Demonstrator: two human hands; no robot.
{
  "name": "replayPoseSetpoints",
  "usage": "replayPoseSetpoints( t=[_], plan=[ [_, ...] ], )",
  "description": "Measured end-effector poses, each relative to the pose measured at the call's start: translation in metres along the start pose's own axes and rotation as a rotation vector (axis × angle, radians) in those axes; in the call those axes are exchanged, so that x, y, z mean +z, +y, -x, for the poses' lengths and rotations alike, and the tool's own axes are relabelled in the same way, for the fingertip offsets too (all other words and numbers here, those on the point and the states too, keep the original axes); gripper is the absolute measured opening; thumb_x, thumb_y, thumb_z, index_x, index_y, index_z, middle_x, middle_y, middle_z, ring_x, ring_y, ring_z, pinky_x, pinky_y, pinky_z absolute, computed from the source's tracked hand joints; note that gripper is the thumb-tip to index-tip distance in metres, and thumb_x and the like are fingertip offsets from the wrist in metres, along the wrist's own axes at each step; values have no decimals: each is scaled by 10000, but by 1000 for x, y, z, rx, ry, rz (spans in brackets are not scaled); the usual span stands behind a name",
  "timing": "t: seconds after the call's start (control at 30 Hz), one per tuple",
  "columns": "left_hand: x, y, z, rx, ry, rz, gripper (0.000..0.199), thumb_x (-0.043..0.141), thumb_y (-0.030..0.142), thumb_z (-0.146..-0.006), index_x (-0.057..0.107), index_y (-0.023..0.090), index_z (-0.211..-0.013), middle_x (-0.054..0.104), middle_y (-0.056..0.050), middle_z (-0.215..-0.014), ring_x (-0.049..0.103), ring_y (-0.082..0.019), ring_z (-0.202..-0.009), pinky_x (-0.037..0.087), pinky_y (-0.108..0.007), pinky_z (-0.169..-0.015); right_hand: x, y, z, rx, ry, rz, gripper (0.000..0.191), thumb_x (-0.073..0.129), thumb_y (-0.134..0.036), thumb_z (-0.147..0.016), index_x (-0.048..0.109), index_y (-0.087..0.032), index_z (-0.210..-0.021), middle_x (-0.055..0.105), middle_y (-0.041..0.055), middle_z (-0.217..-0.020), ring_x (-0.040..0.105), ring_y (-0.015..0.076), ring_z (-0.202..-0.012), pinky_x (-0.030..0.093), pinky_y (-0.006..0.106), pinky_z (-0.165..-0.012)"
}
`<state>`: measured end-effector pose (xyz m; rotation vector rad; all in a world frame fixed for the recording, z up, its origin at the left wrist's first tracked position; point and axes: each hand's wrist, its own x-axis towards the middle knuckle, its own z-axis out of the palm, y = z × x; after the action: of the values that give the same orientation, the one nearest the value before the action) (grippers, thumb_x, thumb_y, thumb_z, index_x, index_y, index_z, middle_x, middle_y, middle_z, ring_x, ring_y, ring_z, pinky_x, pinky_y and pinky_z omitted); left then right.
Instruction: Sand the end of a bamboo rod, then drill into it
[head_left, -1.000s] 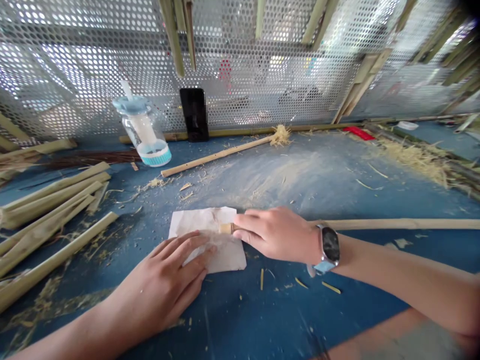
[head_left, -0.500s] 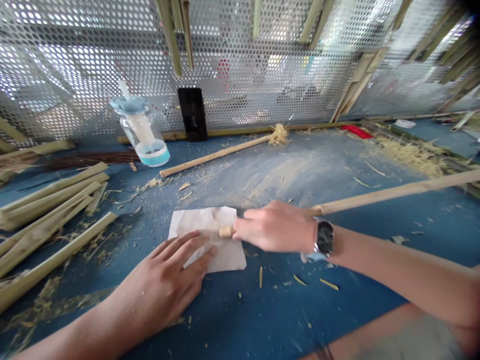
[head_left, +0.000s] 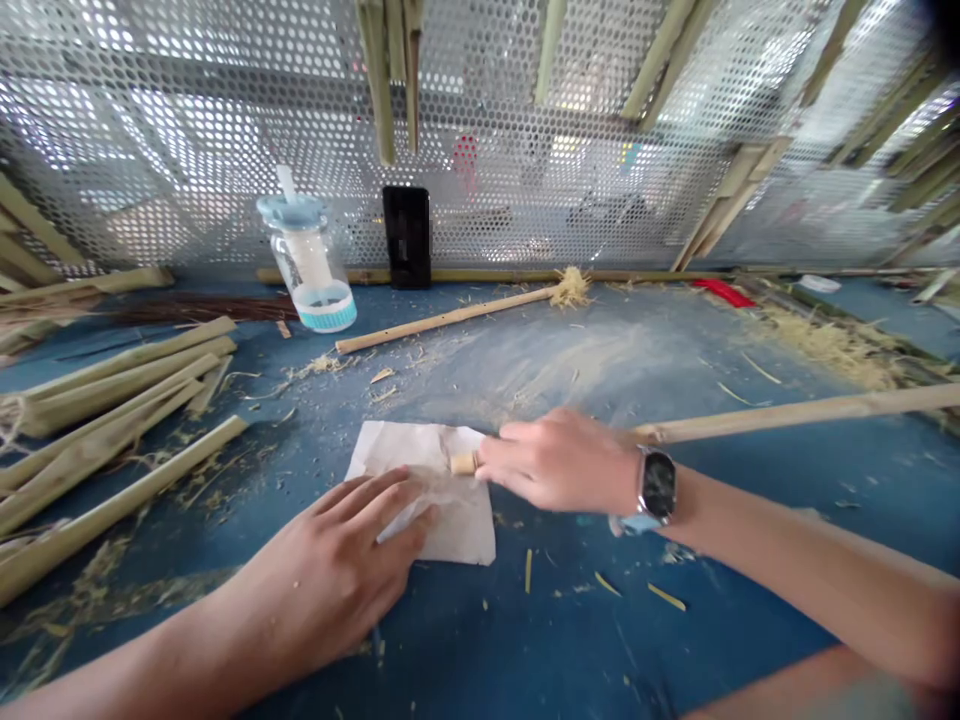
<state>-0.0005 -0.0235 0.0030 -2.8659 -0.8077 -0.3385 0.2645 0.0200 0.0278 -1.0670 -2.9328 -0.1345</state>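
A creased white sheet of paper (head_left: pixel 457 530), smudged with tan dust, lies on the blue table. My left hand (head_left: pixel 352 540) rests flat on its left side, fingers stretched out and holding the sheet down. My right hand (head_left: pixel 562 460), wearing a watch (head_left: pixel 658 487) at the wrist, is closed round a bamboo stick (head_left: pixel 787 415). The stick's cut end (head_left: pixel 463 463) pokes out past the fingertips and lies on the paper, just right of my left fingers. Its long part runs out behind the hand to the right edge; the grip hides the middle.
Split bamboo pieces (head_left: pixel 127 405) lie at left. Behind stand a clear bottle (head_left: pixel 324 290) and a black phone (head_left: pixel 407 238) against the perforated metal screen (head_left: pixel 495 120). A second stick (head_left: pixel 450 315) with a frayed end lies mid-table. Shavings (head_left: pixel 825 345) and a red item (head_left: pixel 724 293) are at right.
The view has shifted slightly, so the background sits lower and further right. My right hand keeps its grip on the bamboo stick, and my left hand stays flat on the paper.
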Motion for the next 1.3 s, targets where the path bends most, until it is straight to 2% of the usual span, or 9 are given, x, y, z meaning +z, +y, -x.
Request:
replayPoseSetpoints(
  t=[0.17, 0.37, 0.6, 0.8, 0.93, 1.07, 1.13, 1.23, 1.3],
  plan=[
    [-1, 2, 1, -4, 9, 35, 337, 424, 131, -931, 672, 168, -1156, 636, -144, -1241, 599, -305, -1189, 552, -471, -949, -8, -23, 12, -137, -9, -4, 235, 400, -305, -1003, 623, -250, -954, 659, 6, -732, 485, 120, -505, 169, 342, -489],
    [-1, 3, 1, 7, 37, 2, 339, 434, 146, -947, 656, 139, -1203, 645, -165, -1226, 602, -309, -1188, 554, -463, -943, 1, 4, -3, 78, 12, -11, 340, 335, -392, -1031, 631, -248, -947, 659, 26, -750, 542, 150, -566, 196, 331, -493],
    [-1, 2, 1, -10, 1, 18, 363, 438, 122, -931, 644, 163, -1226, 607, -157, -1291, 567, -316, -1234, 535, -488, -972, -2, -19, 9, -84, -7, -53, 327, 363, -394, -1026, 617, -233, -895, 666, 8, -795, 539, 129, -569, 187, 337, -492],
    [-3, 1, 2, 17, 26, -20, 346, 433, 131, -937, 659, 146, -1199, 626, -168, -1260, 602, -316, -1187, 559, -471, -935, 4, 1, 0, 98, 49, -71, 299, 389, -393, -1021, 633, -250, -923, 671, 13, -802, 579, 149, -619, 224, 338, -500],
    [-4, 2, 2, 11, 16, -25, 362, 415, 118, -931, 657, 145, -1198, 629, -166, -1262, 600, -310, -1191, 567, -465, -929, 3, -17, 9, -41, 50, -53, 255, 395, -320, -1016, 606, -245, -896, 662, 3, -793, 545, 134, -557, 197, 346, -481],
    [-4, 3, 0, 2, 7, -21, 349, 414, 123, -933, 664, 139, -1176, 624, -166, -1269, 588, -313, -1208, 560, -469, -942, 6, -33, 17, -203, 74, -137, 295, 377, -415, -1020, 593, -245, -912, 648, -14, -773, 520, 112, -545, 160, 333, -470],
    [-4, 3, 0, 5, 7, -29, 350, 424, 118, -928, 658, 132, -1187, 619, -175, -1274, 589, -322, -1204, 563, -480, -933, 10, -23, 13, -169, 92, -122, 326, 354, -407, -1026, 596, -228, -901, 639, -6, -762, 501, 105, -528, 139, 324, -469],
    [-5, 4, 1, 1, -4, -34, 358, 433, 122, -927, 641, 128, -1218, 613, -183, -1279, 593, -328, -1197, 565, -488, -927, 15, -3, 7, 6, 99, -59, 312, 363, -384, -1026, 605, -217, -924, 633, 1, -762, 491, 102, -520, 135, 306, -471],
    [-5, 4, 1, -1, 0, -28, 356, 431, 130, -931, 637, 129, -1221, 620, -180, -1267, 594, -324, -1196, 564, -482, -930, 16, -2, 7, 46, 102, -30, 291, 371, -371, -1024, 600, -216, -932, 625, -1, -750, 485, 104, -509, 132, 300, -471]
  ],
)
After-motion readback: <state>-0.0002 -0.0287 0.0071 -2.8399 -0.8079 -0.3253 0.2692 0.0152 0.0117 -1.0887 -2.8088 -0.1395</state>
